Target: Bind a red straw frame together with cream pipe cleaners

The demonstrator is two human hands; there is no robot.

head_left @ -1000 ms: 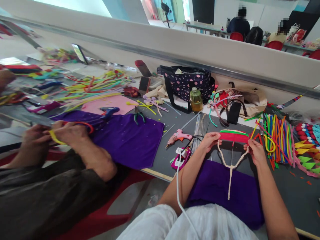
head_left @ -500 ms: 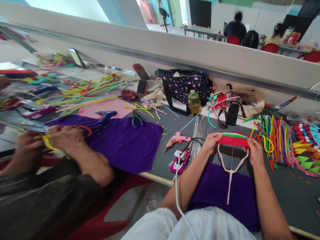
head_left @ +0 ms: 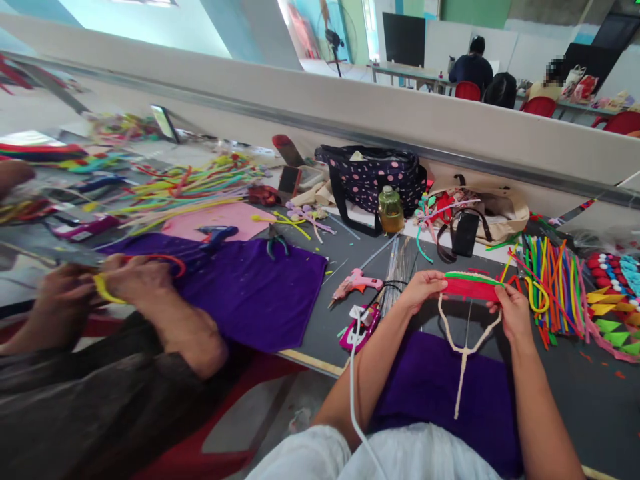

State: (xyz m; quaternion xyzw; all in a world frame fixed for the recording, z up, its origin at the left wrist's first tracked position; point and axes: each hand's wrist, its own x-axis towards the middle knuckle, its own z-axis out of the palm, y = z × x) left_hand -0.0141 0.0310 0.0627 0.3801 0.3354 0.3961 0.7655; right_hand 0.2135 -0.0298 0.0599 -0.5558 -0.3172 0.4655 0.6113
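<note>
A red and green strip (head_left: 473,287) with a cream edge is stretched between my two hands. My left hand (head_left: 425,288) pinches its left end, and my right hand (head_left: 514,308) pinches the right end. From the strip hangs a cream Y-shaped cord (head_left: 461,373), over a folded purple cloth (head_left: 450,387) at my lap. A pink glue gun (head_left: 355,285) lies left of my left hand. To the right of my right hand are many coloured pipe cleaners (head_left: 560,280).
At left, a co-worker's hands (head_left: 135,277) hold a yellow piece above the table. A bottle (head_left: 391,210), a dotted bag (head_left: 373,175) and a beige bag (head_left: 507,207) stand along the back. A white cable (head_left: 353,393) crosses beside my left forearm.
The view has shifted slightly, so most things sit a little lower in it. My hands still hold the strip, now tilted slightly differently, with more of its green edge showing.
</note>
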